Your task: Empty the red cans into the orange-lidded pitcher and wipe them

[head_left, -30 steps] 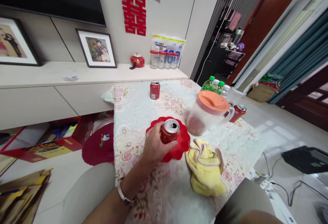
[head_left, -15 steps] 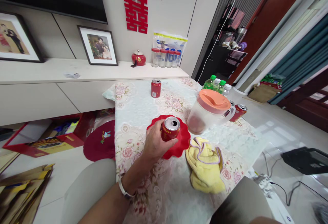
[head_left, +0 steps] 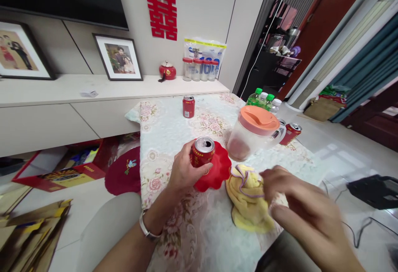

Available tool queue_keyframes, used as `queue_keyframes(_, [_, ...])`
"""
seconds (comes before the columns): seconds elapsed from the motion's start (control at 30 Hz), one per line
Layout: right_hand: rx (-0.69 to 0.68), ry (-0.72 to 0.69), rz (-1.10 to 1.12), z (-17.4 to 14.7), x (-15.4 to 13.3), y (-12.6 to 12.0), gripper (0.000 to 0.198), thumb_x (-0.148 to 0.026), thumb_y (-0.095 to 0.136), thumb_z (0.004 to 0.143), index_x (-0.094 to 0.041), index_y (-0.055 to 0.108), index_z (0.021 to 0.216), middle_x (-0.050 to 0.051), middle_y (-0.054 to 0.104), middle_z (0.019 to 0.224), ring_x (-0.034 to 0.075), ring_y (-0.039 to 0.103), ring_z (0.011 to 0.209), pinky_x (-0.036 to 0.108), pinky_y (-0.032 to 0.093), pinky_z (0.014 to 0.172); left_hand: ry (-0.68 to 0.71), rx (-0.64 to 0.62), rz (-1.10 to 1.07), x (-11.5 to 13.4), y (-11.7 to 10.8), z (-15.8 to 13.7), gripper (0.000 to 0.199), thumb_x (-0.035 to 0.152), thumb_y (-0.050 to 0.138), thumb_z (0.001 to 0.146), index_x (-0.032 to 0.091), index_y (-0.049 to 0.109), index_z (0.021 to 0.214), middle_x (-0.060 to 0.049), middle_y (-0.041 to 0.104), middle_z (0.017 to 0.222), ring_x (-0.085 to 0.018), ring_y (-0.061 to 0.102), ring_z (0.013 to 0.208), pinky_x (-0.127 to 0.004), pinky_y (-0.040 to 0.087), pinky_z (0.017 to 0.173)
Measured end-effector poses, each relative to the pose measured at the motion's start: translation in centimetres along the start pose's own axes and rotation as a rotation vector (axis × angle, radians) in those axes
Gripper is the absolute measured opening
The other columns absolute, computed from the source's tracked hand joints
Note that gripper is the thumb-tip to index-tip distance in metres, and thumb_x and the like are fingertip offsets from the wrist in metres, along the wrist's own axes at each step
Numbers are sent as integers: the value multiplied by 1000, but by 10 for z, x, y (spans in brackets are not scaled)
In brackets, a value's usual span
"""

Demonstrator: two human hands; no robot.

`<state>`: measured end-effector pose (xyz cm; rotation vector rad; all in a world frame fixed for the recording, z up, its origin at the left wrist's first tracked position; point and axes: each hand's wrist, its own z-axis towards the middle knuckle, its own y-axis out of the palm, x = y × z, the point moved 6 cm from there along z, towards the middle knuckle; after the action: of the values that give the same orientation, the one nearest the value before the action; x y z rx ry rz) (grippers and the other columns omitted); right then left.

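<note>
My left hand (head_left: 185, 171) is wrapped round a red drink can (head_left: 203, 154) with an opened silver top. The can is upright above the left part of a red plate (head_left: 222, 166) with a wavy rim; whether its base touches the plate is hidden. To the right, a crumpled yellow cloth (head_left: 248, 205) with purple edging lies on the flowered tablecloth (head_left: 214, 222). Over the cloth's right side is my right hand (head_left: 306, 210), blurred, thumb and fingers apart, with nothing visible between them.
Behind the cloth stands a clear pitcher (head_left: 239, 141) with an orange lid, several bottles (head_left: 255, 97) and another red can (head_left: 290, 133) beyond it. One more can (head_left: 188, 107) stands at the table's far side. A white cabinet (head_left: 124, 89) borders the back.
My right hand has come in from the lower right edge to the yellow cloth. My left hand and its can have shifted slightly left and up in the picture.
</note>
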<state>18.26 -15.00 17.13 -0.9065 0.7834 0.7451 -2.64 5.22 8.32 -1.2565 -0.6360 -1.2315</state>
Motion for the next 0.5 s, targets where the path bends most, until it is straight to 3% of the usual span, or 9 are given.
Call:
queue_keyframes(0.03, [-107,-12,-122,8,17,8,21,-45,86,87,-32,83,103,8,80,109,33,73,103,51,62,89,-6,8,-5,1,-2,1,72,33,85,67,22,60,134,-13,76,135,-36,72,128,-54,54,115])
queue_keyframes(0.1, [-294,-27,-383,10,56,23,43,-53,85,85,-34,81,124,12,78,128,41,68,123,62,58,101,-19,11,-37,3,-6,3,74,35,86,67,21,60,135,-14,75,136,-37,71,129,-54,54,115])
queue_keyframes(0.17, [-384,-22,-524,-3,92,32,75,-62,84,83,-32,68,150,17,61,159,47,53,146,70,50,112,-23,5,-118,5,-8,6,73,36,86,68,20,60,134,-13,74,136,-35,72,128,-53,54,115])
queue_keyframes(0.23, [-422,-25,-566,-19,113,39,84,-60,83,84,-31,59,159,17,48,170,48,45,152,72,46,116,-26,-12,-218,8,-9,8,71,36,86,69,21,59,132,-12,75,135,-33,73,126,-49,56,113])
queue_keyframes(0.33, [-420,-5,-588,-33,118,43,67,-49,81,85,-29,68,147,18,49,168,47,50,146,70,50,111,-52,-32,-365,12,-10,9,69,38,86,68,22,57,128,-10,77,131,-30,76,121,-44,61,105])
queue_keyframes(0.4, [-378,13,-562,-32,112,42,42,-37,77,85,-24,77,125,20,59,155,44,59,135,65,54,107,-84,-33,-432,13,-10,8,65,39,87,68,22,58,124,-8,79,126,-29,78,116,-41,64,99])
queue_keyframes(0.5, [-291,31,-444,-22,101,32,18,-28,67,83,-22,76,98,17,70,126,36,69,117,54,59,98,-118,-7,-469,13,-11,6,61,38,90,67,22,61,117,-6,81,117,-27,78,108,-37,64,94])
